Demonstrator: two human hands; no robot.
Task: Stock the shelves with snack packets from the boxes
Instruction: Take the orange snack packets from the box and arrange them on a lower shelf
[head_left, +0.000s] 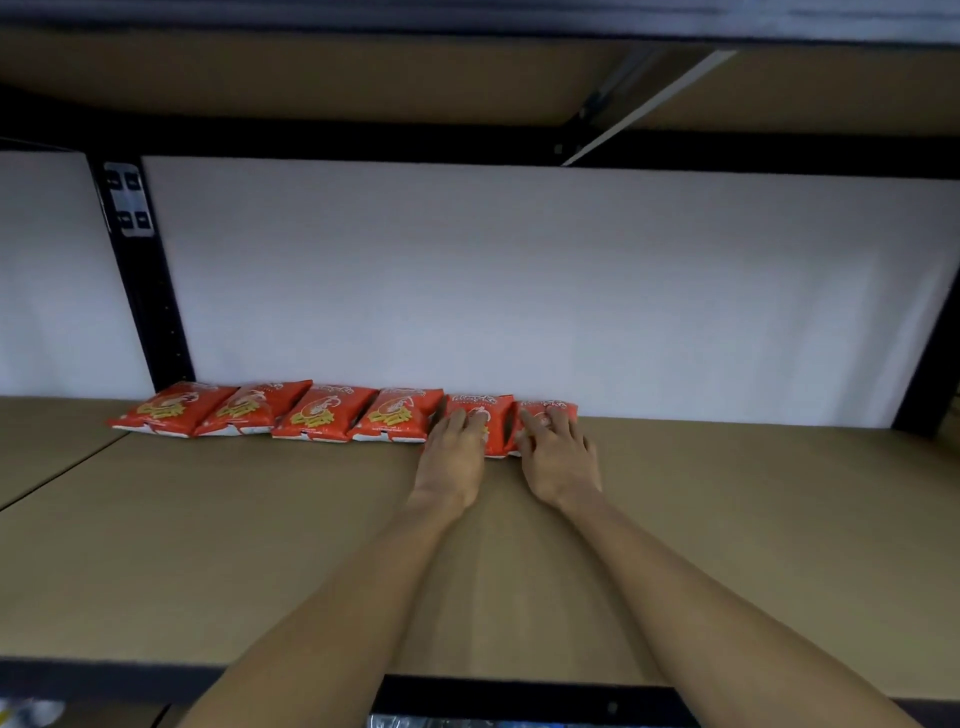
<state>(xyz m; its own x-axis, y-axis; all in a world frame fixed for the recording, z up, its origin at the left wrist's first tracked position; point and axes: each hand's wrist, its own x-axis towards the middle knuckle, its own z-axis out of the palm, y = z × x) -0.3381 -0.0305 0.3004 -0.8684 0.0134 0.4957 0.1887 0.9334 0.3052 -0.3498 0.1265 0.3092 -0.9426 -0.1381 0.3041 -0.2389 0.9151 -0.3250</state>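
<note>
Several red snack packets lie in a row along the back of a brown shelf board (260, 545), against the white back panel. The leftmost packet (171, 410) is beside the black upright. My left hand (457, 452) rests flat, fingers straight, on the second packet from the right (493, 415). On the rightmost packet (563, 410) my right hand (558, 457) lies with its fingers spread and straight. Both arms reach in from the front edge. No box is in view.
A black metal upright (150, 301) stands at the back left, another (930, 374) at the far right. The upper shelf's underside (311, 78) hangs overhead. The shelf's black front rail (519, 696) crosses the bottom. Bare board stretches to the right of the packets.
</note>
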